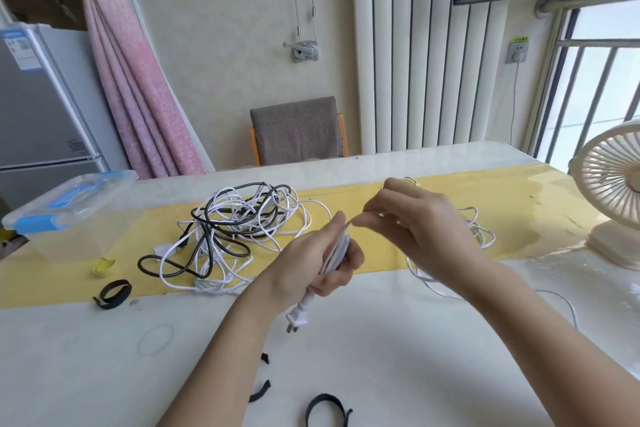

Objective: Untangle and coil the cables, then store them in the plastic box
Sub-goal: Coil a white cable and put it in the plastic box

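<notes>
White and black cables (239, 229), yellow runner (433, 194), blue-latched box (69, 215)

One head-worn wide-angle view, at near edge of table (381, 340), faces forward and down; tabletop close, chair (296, 130) and wall (225, 45) beyond far edge.

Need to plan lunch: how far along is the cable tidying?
Early. Done: nothing looks stored in the plastic box. In hand: left hand grips a part-wound white cable, right hand feeds it. Left: the black-and-white tangle, tying, boxing.
</notes>
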